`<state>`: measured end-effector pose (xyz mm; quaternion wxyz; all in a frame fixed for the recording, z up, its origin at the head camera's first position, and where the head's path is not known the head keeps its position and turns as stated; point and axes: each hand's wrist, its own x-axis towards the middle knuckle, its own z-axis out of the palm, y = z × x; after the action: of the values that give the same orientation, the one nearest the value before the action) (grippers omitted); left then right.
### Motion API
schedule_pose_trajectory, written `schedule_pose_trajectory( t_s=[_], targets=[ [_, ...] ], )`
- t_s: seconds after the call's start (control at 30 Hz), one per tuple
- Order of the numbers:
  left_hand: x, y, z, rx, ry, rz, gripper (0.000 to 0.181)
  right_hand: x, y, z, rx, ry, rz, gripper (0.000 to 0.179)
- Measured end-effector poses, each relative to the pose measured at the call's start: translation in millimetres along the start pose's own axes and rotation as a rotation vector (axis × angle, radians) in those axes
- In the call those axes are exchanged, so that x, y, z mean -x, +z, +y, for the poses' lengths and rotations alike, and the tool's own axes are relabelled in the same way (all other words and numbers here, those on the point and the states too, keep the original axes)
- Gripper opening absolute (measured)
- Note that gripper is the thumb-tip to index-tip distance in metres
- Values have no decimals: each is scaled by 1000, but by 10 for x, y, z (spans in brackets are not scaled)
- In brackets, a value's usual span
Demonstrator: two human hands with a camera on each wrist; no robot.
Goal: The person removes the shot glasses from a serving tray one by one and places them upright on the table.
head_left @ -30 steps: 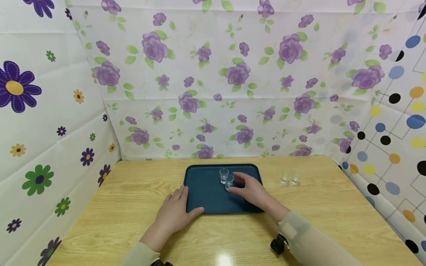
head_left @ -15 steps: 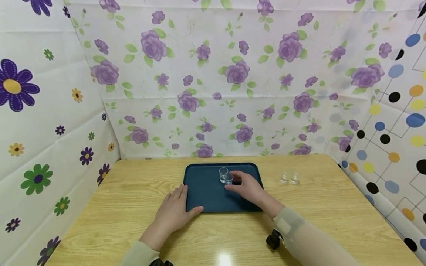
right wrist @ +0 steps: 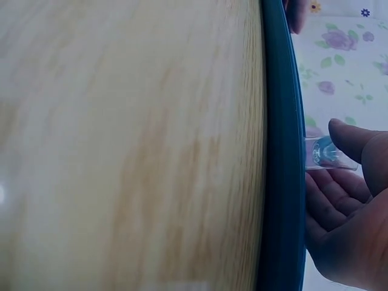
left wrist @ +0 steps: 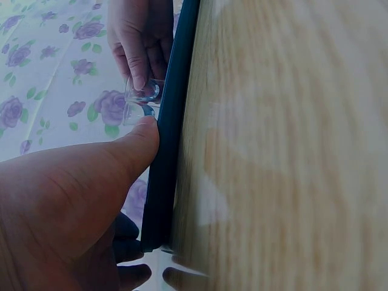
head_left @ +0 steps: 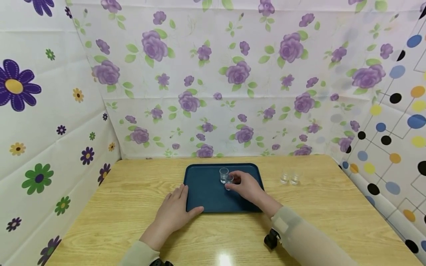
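Observation:
In the head view, a small clear shot glass (head_left: 229, 180) stands on a dark blue tray (head_left: 203, 195), its side partly covered by my right hand (head_left: 246, 189). The thumb and fingers of that hand pinch it from both sides, which the right wrist view also shows. Directly behind it and to its left is a second shot glass (head_left: 223, 173), very close or touching. My left hand (head_left: 174, 212) rests at the tray's near left corner. Its fingers lie straight along the left edge and its thumb on the front rim.
Two more clear shot glasses, a left one (head_left: 284, 178) and a right one (head_left: 294, 179), stand side by side on the wooden table (head_left: 316, 207) to the right of the tray. Patterned cloths (head_left: 206, 74) hang behind and along both sides.
My right hand has moved slightly left and its thumb and fingers have closed on the near shot glass. The left hand and the tray stay where they were.

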<state>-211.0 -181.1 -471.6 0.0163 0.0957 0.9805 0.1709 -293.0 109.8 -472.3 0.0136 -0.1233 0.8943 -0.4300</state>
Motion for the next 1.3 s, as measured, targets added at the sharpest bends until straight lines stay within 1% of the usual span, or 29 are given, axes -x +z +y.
schedule_pose_trajectory(
  t_s=[0.17,0.27,0.57,0.83,1.1,1.3],
  targets=[
    [13,4,1,9,0,-1,106,8,17,6,-6,5,3,34],
    [11,9,1,9,-2,-3,107,6,17,13,-11,4,3,32],
    [-8,-6,8,7,-1,5,107,29,-1,12,-36,-7,0,29],
    [-5,-20,12,6,6,6,107,34,-16,15,-32,-11,1,25],
    [4,-22,6,-1,1,0,109,75,-56,1,-22,-8,29,24],
    [-4,-5,4,-4,-1,5,108,145,-144,3,-35,-16,49,24]
  ],
)
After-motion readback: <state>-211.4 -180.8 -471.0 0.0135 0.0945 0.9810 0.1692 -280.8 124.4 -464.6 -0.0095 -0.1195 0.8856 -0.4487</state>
